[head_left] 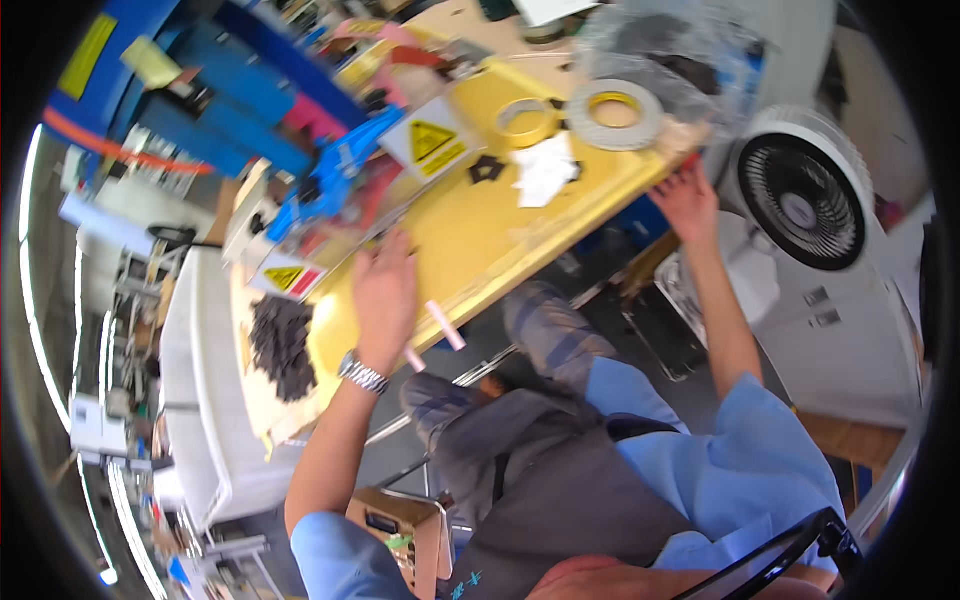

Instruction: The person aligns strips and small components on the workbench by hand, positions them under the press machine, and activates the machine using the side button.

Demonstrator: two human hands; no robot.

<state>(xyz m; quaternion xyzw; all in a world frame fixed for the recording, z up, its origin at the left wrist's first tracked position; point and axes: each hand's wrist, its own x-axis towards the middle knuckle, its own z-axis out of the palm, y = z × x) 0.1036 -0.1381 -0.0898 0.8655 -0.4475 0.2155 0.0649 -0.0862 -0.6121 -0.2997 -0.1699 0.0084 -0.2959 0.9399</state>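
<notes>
My left hand [388, 295], a metal-band watch [363, 372] on its wrist, lies with fingers stretched out on the yellow tabletop [470, 255], next to the machine's guard plates. My right hand [690, 208] is at the right end of the table's front edge, fingers extended; a small red spot shows by its fingertips. Beyond it on the table are a grey-white tape roll [640, 128], a yellow tape roll [527, 122] and a crumpled white paper [546, 170]. A small dark cut piece [487, 170] lies left of the paper. The picture is somewhat blurred.
A pile of dark strips [282, 345] lies at the table's left end. A blue machine [230, 100] with warning-sign plates [430, 140] stands at the back left. To the right is a white fan [800, 200]. Pale strips [445, 325] hang at the front edge. Clear plastic bags [670, 50] sit behind.
</notes>
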